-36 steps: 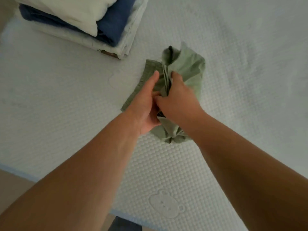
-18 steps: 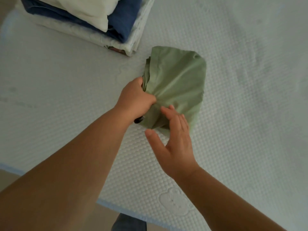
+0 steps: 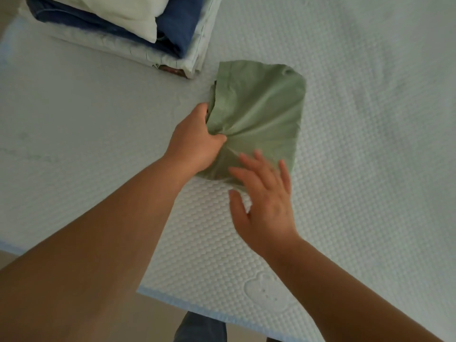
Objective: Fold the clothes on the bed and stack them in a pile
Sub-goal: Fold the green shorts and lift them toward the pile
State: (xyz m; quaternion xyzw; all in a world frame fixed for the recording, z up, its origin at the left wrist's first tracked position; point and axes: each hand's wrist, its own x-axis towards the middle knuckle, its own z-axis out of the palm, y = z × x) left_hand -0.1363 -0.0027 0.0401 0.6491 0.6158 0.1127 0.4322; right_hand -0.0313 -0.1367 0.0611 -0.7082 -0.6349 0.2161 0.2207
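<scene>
Left hand grips the near-left edge of the green garment, fingers curled into the cloth so that creases fan out from the pinch. Right hand is spread flat with straight fingers, holding nothing; its fingertips overlap the garment's near edge, though contact cannot be confirmed because of blur. Garment lies bunched on the bed, directly ahead of both hands. The pile of folded clothes sits beyond the left hand, near the garment but apart from it. Judgement: folding under way. To do it well, press the right palm flat, sweep creases outward from the pinch, square the edges, then lift onto the pile.
</scene>
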